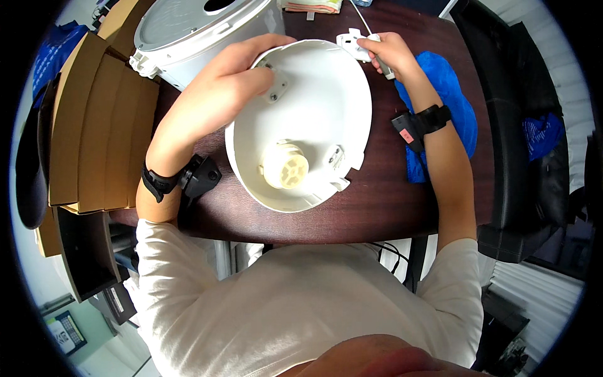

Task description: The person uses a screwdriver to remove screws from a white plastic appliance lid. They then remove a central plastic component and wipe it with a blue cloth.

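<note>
A white round plastic housing (314,100), open side up, leans on the dark table in front of me. Inside it are a cream ribbed round cap (286,166) and small screwed-on plates. My left hand (242,75) is closed over its upper left rim, thumb inside by one plate, the other fingers mostly hidden. Beyond the upper right rim, my right hand (394,53) is wrapped round the pale handle of a screwdriver (388,70), its thin shaft pointing away. At my right fingertips sits a small white plastic bracket (353,45) with holes; whether I grip it too, I cannot tell.
A large white drum-shaped appliance (195,38) with a dark round opening stands at the far left. Cardboard boxes (103,125) line the left side. A blue cloth (443,75) lies under my right forearm. Folded cloth (312,5) is at the back; a black sofa (512,125) is at right.
</note>
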Tool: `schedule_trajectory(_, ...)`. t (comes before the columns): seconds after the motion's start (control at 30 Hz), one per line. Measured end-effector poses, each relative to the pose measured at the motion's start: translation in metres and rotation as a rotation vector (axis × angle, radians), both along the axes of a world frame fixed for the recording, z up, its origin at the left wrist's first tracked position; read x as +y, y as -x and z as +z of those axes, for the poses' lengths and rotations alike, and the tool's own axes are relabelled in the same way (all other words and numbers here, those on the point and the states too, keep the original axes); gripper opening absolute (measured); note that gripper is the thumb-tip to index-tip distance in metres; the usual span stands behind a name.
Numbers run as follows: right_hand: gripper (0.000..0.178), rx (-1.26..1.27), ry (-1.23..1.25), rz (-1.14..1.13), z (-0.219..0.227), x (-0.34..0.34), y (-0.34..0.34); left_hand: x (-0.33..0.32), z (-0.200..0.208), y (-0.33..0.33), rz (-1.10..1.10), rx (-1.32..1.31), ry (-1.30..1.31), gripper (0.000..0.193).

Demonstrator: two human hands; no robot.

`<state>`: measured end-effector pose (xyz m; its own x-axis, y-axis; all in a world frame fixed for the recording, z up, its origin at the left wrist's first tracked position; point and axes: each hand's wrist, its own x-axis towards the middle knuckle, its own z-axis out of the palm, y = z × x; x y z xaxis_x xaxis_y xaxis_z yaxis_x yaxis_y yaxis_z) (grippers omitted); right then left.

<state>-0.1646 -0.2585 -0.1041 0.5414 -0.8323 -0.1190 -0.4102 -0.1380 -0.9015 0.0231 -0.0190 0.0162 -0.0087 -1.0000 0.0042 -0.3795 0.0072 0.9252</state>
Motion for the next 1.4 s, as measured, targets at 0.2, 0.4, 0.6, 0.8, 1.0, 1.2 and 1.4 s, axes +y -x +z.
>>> schedule_trajectory(0.2,0.025,-0.105,0.017,-0.038,0.002,-0.004,0.002,0.000,-0.003,-0.001,-0.008,0.038,-0.019,0.046)
schedule_trajectory(0.4,0.025,-0.012,0.060,0.100,0.052,0.011,0.022,-0.002,-0.006,-0.002,0.014,0.067,-0.027,0.045)
schedule_trajectory(0.6,0.027,0.107,0.240,0.264,0.113,0.055,0.059,0.000,-0.004,-0.006,0.132,-0.038,0.045,0.043)
schedule_trajectory(0.8,0.025,0.145,0.051,0.484,0.149,0.109,0.081,-0.004,-0.006,-0.006,0.194,-0.045,0.174,0.043)
schedule_trajectory(1.0,0.024,0.024,-0.136,0.628,0.145,0.136,0.067,-0.001,-0.002,-0.006,0.167,-0.057,0.253,0.043)
schedule_trajectory(1.2,0.025,-0.006,-0.327,0.689,0.138,0.138,0.053,0.002,0.003,-0.001,0.213,-0.116,0.235,0.048)
schedule_trajectory(1.4,0.026,-0.052,-0.304,0.661,0.136,0.139,0.056,0.004,0.001,0.001,0.263,-0.117,0.258,0.046)
